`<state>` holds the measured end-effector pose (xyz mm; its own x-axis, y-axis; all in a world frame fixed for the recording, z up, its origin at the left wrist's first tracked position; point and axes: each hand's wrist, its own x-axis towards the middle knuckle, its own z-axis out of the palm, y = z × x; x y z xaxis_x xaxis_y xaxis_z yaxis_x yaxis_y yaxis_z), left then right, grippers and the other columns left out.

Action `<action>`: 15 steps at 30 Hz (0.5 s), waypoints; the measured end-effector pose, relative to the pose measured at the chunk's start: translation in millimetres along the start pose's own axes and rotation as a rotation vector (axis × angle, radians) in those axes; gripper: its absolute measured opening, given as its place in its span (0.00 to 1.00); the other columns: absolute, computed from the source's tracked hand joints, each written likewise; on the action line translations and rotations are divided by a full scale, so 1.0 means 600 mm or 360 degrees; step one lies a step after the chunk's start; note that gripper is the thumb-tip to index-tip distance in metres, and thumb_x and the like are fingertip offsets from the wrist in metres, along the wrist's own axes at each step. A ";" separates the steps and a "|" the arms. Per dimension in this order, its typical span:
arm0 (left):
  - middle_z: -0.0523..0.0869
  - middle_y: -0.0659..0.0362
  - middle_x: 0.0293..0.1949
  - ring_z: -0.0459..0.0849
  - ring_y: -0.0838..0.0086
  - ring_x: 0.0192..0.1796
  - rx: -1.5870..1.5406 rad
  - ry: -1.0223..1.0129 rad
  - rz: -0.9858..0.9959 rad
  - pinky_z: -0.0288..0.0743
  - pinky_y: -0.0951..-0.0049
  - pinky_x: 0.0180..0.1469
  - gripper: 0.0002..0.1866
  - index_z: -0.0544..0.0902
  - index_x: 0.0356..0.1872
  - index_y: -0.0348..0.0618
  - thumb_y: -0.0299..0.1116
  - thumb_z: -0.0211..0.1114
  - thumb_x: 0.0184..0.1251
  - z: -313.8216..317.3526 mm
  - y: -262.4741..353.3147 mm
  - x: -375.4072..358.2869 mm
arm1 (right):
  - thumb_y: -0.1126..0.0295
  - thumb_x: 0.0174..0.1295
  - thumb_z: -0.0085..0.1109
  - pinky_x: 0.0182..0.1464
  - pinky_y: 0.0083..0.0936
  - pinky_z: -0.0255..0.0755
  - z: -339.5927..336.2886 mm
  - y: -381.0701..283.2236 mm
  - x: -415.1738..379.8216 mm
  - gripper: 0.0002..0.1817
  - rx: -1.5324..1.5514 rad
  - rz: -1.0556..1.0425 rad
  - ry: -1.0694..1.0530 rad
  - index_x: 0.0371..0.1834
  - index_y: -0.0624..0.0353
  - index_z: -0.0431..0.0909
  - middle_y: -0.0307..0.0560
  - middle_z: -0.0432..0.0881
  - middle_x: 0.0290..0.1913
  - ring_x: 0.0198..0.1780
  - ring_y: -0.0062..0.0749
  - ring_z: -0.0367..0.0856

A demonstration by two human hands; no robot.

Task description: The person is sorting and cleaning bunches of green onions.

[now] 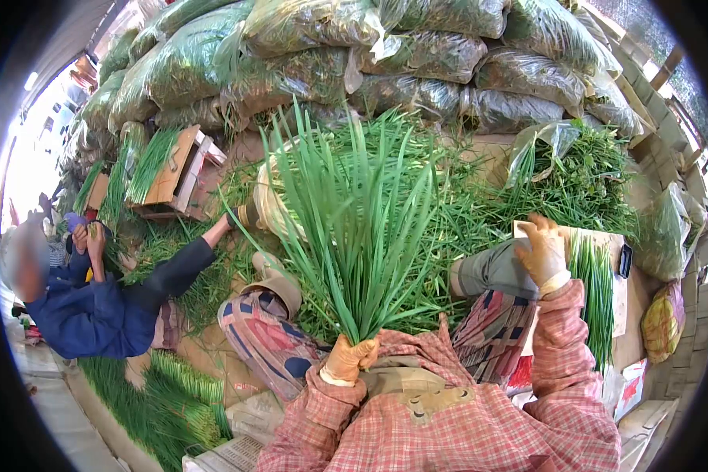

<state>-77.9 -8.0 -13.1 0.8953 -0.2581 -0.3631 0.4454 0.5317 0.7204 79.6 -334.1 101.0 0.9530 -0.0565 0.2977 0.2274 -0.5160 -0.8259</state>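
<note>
My left hand, in an orange-tan glove, is closed around the base of a bunch of garlic chives. The long flat leaves fan upward and outward in front of my lap. On the right, my right hand wears a similar glove. Its fingers are apart and nothing shows in them; it is beside the edge of a pale board. On that board lies a row of straight green chives, just right of my hand.
Stuffed plastic sacks are stacked along the back. Loose green trimmings cover the ground ahead. At left sits another person in blue, with a slanted board beyond. Bundled chives lie at lower left.
</note>
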 end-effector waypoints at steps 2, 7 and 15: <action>0.69 0.65 0.13 0.62 0.82 0.13 0.0035 0.0025 -0.0008 0.53 0.80 0.15 0.25 0.73 0.41 0.36 0.45 0.70 0.49 0.005 0.004 0.003 | 0.76 0.50 0.61 0.38 0.18 0.69 0.020 -0.021 0.001 0.10 -0.0300 -0.0277 0.0064 0.38 0.59 0.79 0.40 0.79 0.32 0.31 0.21 0.74; 0.70 0.65 0.15 0.62 0.82 0.14 0.0068 0.0018 -0.0071 0.53 0.80 0.16 0.19 0.73 0.36 0.39 0.41 0.70 0.51 0.008 0.002 -0.002 | 0.69 0.55 0.60 0.27 0.14 0.62 0.065 -0.199 0.078 0.16 0.0455 0.0121 -0.0225 0.46 0.62 0.76 0.35 0.74 0.25 0.26 0.13 0.67; 0.69 0.65 0.15 0.63 0.81 0.14 0.0087 0.0043 -0.0065 0.53 0.79 0.16 0.16 0.73 0.29 0.42 0.39 0.70 0.52 0.014 0.001 -0.005 | 0.62 0.53 0.63 0.30 0.16 0.65 0.173 -0.179 0.105 0.10 0.0752 0.0349 -0.1094 0.32 0.57 0.82 0.32 0.76 0.23 0.25 0.14 0.68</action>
<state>-80.3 -13.8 -6.6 0.8760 -0.2564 -0.4084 0.4822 0.4761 0.7354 136.1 -193.6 159.0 0.8603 0.4950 -0.1219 -0.0620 -0.1357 -0.9888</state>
